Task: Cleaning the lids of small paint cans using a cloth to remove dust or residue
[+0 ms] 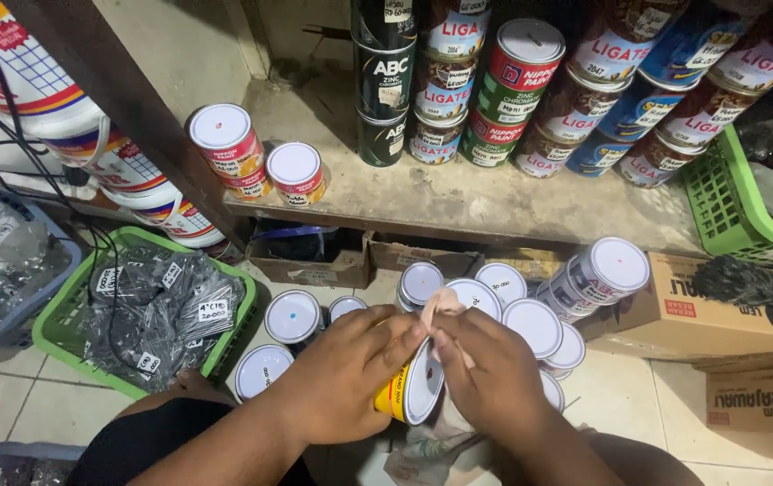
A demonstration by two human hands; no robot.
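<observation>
Left hand [346, 373] gripping yellow paint can [409, 385], tilted, low centre over floor. Right hand [485, 369] pinching pale cloth [440, 310] against its white lid, fingers closed. Behind: white-lidded cans [530, 324], green basket [71, 315]; farther, shelf [458, 202] of stacked cans [539, 90].

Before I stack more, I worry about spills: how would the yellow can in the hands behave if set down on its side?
The yellow can is round, so it would probably roll. The left hand grips it tilted; it is likely heavy if full. Its smooth white lid looks slippery.
</observation>
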